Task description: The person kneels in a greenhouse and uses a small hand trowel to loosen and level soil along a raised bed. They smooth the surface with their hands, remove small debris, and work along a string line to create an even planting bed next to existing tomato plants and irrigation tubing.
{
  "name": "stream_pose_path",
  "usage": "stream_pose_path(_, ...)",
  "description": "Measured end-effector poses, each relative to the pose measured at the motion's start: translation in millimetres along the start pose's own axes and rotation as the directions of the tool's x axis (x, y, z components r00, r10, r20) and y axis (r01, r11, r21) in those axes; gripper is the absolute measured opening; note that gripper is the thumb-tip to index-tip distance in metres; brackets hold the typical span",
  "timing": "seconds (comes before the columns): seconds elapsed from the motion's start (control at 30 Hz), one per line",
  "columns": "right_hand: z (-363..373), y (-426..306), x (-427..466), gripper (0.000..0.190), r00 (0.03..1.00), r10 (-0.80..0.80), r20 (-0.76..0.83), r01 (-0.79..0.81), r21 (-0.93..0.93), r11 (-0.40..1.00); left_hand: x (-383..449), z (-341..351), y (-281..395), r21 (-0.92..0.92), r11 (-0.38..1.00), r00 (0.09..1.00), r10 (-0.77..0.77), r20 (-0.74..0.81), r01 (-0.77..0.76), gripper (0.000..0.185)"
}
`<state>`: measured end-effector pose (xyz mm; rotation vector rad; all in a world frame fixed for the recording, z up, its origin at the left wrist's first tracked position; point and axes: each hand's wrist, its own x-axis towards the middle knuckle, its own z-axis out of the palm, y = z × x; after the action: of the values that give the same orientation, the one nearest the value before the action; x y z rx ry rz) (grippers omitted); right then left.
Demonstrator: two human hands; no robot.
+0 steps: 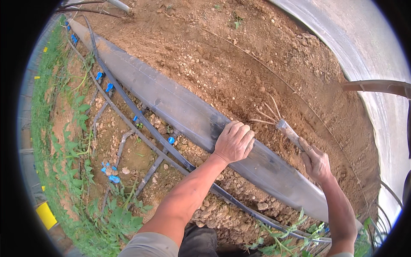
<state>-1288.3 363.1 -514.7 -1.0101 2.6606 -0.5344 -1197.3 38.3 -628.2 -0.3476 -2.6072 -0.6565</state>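
My left hand [234,141] lies with curled fingers over the upper edge of a wide grey plastic lay-flat hose [179,102], which runs diagonally across the soil. To the right, my right hand [314,162] is closed around the metal handle of a hand cultivator [290,131]. Its several thin tines spread toward the upper left and rest on or just above the loose brown soil [237,102]. The tines lie beyond the hose's far edge, a little above and right of my left hand. Whether their tips are in the soil I cannot tell.
A black pipe [144,122] and thinner tubing with blue valves [171,140] run on the near side. Tomato-like plants [118,218] grow at the lower left. A thin wire or string [263,64] crosses the soil. Plastic sheeting [366,57] and a curved bar [379,86] stand at the right.
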Motion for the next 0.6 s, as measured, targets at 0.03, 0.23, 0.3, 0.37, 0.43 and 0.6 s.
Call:
stream_pose_path(0.03,-7.9,-1.2,-4.8,0.056,1.0,0.018,-0.003,-0.018,0.014,1.0,-2.8,0.3,1.4,-0.001,1.0,1.0,-0.003,0.012,0.003,0.021)
stream_pose_path(0.23,41.3,-36.4,155.1,0.054,0.967,-0.162,-0.199,0.165,-0.001,0.986,14.4,11.1,7.3,0.002,1.0,0.999,0.029,-0.024,-0.029,0.021)
stream_pose_path(0.3,36.1,-36.2,152.1,0.055,0.999,-0.044,-0.028,0.043,-0.044,0.998,12.3,8.8,1.6,0.026,0.999,0.999,0.032,-0.03,-0.031,0.021)
stream_pose_path(0.37,35.3,-18.5,117.5,0.056,0.993,0.065,0.098,-0.058,-0.065,0.996,11.7,8.5,-0.5,0.029,0.999,1.0,0.027,-0.008,-0.027,0.02)
stream_pose_path(0.43,25.4,19.4,43.6,0.058,0.978,0.132,0.161,-0.125,-0.055,0.991,8.3,2.8,-3.2,0.069,0.998,1.0,0.007,-0.001,-0.007,0.019)
stream_pose_path(0.6,-22.2,85.2,-152.8,0.06,0.968,0.242,0.073,-0.234,-0.098,0.967,13.9,5.9,1.3,0.089,0.996,1.0,0.023,0.02,-0.025,0.019)
